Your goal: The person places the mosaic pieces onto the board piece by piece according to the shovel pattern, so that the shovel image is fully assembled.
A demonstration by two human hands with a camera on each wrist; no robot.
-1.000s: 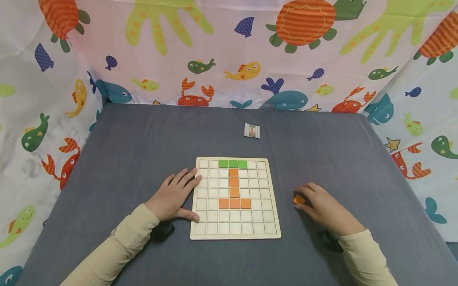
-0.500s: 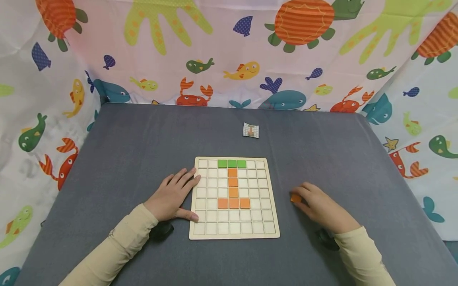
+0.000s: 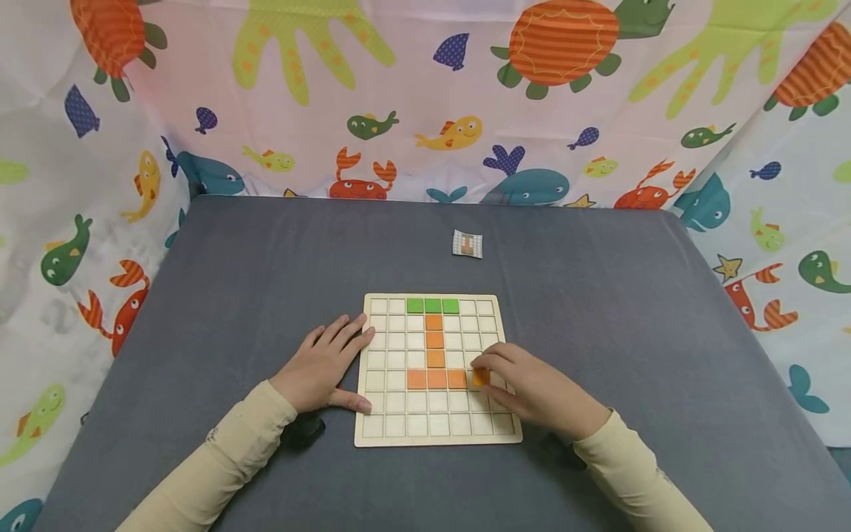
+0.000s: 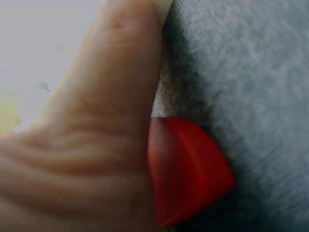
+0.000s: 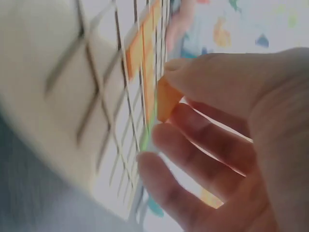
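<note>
A wooden grid board [image 3: 437, 436] lies on the grey table, with green tiles [image 3: 433, 306] in its top row and a column of orange tiles [image 3: 435, 340] below. A row of orange tiles [image 3: 436, 379] crosses under that column. My right hand [image 3: 535, 388] pinches an orange tile [image 3: 481, 377] between thumb and fingers, over the board just right of this row. In the right wrist view the pinched tile [image 5: 168, 99] stands tilted near the board's surface. My left hand [image 3: 322, 366] rests with spread, straight fingers on the board's left edge.
A small card [image 3: 467, 244] printed with a grid pattern lies behind the board. The grey table [image 3: 286, 251] extends around it. A curtain [image 3: 412, 89] with sea animals hangs behind and at both sides. In the left wrist view a red object [image 4: 190, 169] sits beside the thumb.
My right hand has moved left from the bare table to over the board, carrying the orange tile. My left hand has stayed at the board's left edge.
</note>
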